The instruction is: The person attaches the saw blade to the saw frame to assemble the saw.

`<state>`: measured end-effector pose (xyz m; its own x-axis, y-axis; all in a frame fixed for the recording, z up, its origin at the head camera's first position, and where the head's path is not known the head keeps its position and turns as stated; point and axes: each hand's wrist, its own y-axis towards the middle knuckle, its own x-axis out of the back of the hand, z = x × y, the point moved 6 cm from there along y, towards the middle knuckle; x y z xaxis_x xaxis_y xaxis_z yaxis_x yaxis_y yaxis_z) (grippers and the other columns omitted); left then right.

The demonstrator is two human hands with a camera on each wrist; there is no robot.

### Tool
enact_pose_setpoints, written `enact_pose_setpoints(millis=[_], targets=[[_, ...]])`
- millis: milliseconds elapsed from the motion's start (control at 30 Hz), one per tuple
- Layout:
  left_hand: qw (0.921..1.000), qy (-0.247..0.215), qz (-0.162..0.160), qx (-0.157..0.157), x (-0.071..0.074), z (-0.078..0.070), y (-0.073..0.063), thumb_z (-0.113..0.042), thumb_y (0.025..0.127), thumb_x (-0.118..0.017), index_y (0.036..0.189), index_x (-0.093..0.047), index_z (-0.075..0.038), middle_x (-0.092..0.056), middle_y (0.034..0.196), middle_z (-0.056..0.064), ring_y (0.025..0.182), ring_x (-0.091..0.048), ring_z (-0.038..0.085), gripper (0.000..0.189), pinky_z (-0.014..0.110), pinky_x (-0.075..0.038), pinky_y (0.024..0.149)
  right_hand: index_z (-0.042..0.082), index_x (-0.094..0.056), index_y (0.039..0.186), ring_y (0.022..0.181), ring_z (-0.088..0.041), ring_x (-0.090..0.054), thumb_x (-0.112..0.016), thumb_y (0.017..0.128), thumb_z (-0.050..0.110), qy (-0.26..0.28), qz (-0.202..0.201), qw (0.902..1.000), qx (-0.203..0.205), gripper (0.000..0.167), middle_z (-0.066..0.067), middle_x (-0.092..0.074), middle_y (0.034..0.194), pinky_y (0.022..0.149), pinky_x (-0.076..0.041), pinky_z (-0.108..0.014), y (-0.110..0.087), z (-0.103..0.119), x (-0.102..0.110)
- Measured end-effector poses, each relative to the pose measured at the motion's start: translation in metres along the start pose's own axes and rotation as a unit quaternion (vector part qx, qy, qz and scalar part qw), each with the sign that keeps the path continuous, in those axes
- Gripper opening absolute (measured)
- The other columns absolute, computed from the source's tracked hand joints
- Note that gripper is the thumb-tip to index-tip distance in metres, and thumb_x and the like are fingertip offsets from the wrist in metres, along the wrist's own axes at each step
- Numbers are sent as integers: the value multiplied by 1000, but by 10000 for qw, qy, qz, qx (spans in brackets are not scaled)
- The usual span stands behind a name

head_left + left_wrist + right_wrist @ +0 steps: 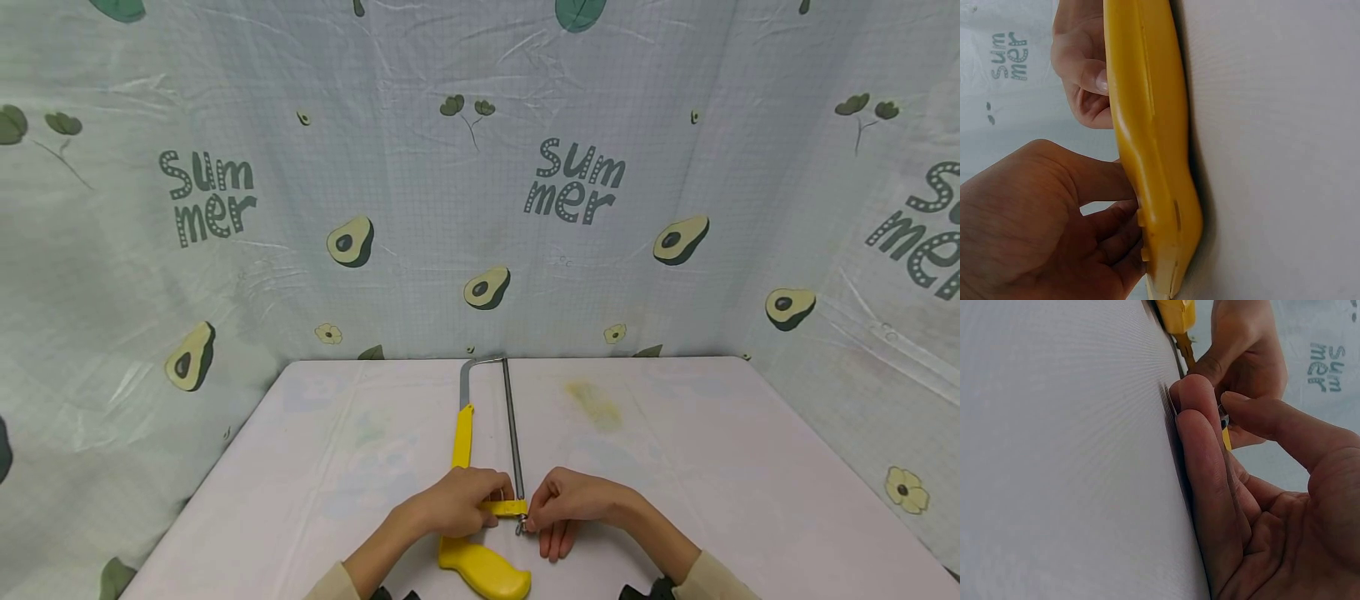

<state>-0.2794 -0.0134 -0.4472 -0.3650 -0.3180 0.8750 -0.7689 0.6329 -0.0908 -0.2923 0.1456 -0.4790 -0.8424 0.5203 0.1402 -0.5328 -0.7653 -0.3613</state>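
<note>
A hacksaw (462, 437) with a yellow body and grey front bow lies on the white table, its handle (487, 571) nearest the person. Its dark blade (512, 417) runs along the right side. My left hand (459, 502) holds the yellow crosspiece (507, 508) at the blade's near end, fingers and thumb around it. Just beyond that crosspiece, a small metal wing nut (521, 527) is pinched by my right hand (576, 502). In the left wrist view the yellow handle (1154, 125) covers part of both hands. The right wrist view shows the thumb (1272, 422) against the metal, mostly hidden by fingers.
The white table (712, 467) carries a faint yellowish stain (594, 406) right of the blade. A pale curtain (420, 183) printed with avocados and lettering hangs behind the table and along both sides.
</note>
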Motion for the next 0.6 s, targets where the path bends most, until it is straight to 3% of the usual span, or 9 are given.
enact_pose_setpoints(millis=[600], targets=[[10000,17,4,63,0,0,-1,-12,92,-76,109,-66,-23,-63,95,-13,84,-52,4,23,24,-49,84,-3,-77,100,59,-7,-71,-70,95,17,39,44,10000,0,21,-2,-74,70,55,-56,-20,0,-1,-1]])
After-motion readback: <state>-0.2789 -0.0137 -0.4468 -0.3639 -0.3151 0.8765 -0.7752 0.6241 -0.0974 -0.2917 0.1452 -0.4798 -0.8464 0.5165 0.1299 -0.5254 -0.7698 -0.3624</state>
